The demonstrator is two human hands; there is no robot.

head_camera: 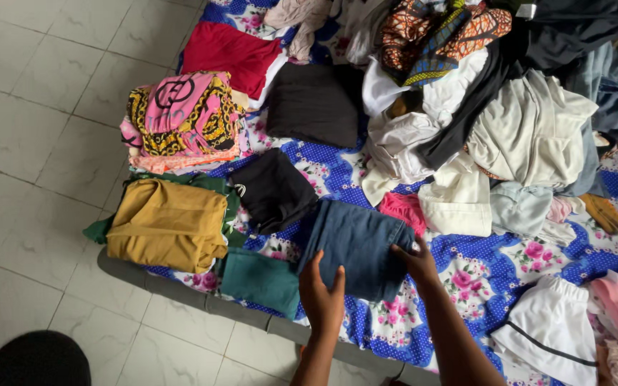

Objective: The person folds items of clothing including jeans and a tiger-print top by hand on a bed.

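Note:
A folded blue denim garment point(357, 243) lies on the blue floral sheet point(466, 268) near the mattress's front edge. My left hand point(322, 294) rests on its near left corner, fingers spread flat. My right hand point(416, 261) presses its right edge with the fingers on the cloth. Neither hand grips anything. A folded teal piece point(260, 280) sits just left of the denim, and a folded black piece point(275, 190) lies behind it.
Folded stacks stand at the left: a mustard garment point(167, 225), a pink and yellow patterned pile point(182, 118), a red piece point(229, 53). A heap of unfolded clothes point(509, 121) fills the right and back. White shorts point(552, 330) lie at the front right. White floor tiles point(30, 143) are at the left.

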